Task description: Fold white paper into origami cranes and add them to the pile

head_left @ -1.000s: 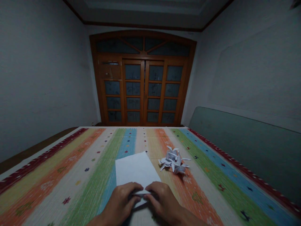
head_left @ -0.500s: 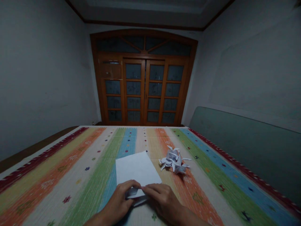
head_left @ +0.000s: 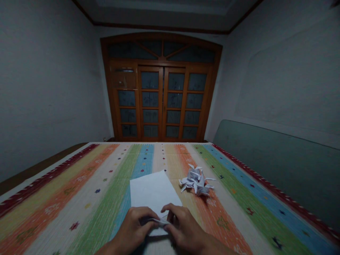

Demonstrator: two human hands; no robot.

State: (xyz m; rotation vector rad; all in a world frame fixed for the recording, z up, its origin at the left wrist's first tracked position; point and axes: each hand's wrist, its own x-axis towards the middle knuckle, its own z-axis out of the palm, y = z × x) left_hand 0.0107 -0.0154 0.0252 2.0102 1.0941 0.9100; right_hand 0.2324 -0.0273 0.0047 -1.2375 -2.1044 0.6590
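Between my two hands is a small piece of folded white paper [head_left: 159, 232], held just above the cloth at the near edge. My left hand [head_left: 136, 225] pinches its left side between thumb and fingers. On its right side, my right hand [head_left: 183, 225] has the thumb against the near face and the fingers bent over the top. Just beyond my hands lies a flat white paper sheet [head_left: 152, 193], its near edge hidden by my fingers. A pile of folded paper cranes [head_left: 196, 181] rests to the right of the sheet.
A striped, multicoloured cloth [head_left: 87, 205] covers the table. Along the right wall stands a grey-green panel [head_left: 265, 159]. Wooden doors with glass panes [head_left: 163, 102] close off the far end of the room.
My right fingers have lifted from lying flat on the folded paper and now curl around it, thumb in front. The folded paper has tilted, and my left thumb has moved up onto it.
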